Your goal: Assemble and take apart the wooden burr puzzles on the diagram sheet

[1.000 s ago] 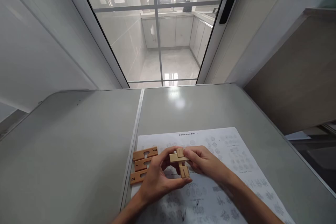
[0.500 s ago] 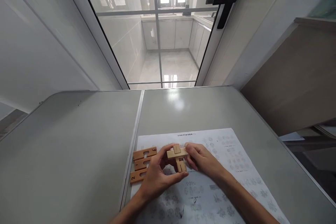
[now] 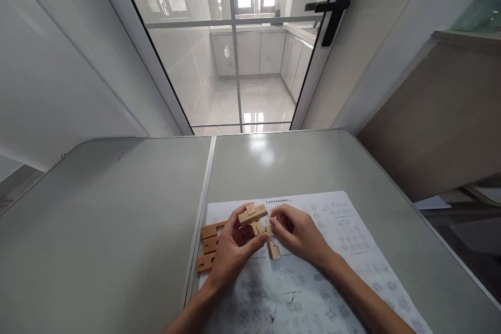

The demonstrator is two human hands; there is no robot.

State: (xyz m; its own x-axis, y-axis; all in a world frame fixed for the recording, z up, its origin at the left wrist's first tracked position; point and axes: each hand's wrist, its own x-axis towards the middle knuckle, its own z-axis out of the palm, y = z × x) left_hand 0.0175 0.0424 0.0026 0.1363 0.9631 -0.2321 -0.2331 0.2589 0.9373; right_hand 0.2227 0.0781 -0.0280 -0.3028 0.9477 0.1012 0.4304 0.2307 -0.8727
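Joined light wooden blocks (image 3: 252, 214) are gripped between the thumb and fingers of my left hand (image 3: 230, 248), raised over a printed sheet (image 3: 301, 292). Another notched light block (image 3: 274, 250) shows just below my left thumb, close to the sheet. My right hand (image 3: 299, 229) is right of the blocks, its fingers curled, with the thumb and index finger near a small block end (image 3: 269, 230); whether they touch it is hard to tell. Darker wooden slats with cut-outs, one marked 2 (image 3: 205, 263), lie left of my left hand, which partly covers them.
The grey table (image 3: 129, 219) has a pale seam strip (image 3: 203, 182) running away from me. Beyond its far edge stands a glass door with a black handle (image 3: 334, 8). A brown panel (image 3: 434, 115) is at the right.
My left hand has tilted the joined blocks and moved them slightly left and up. My right fingers have come off the held block's end. The notched block below is now visible.
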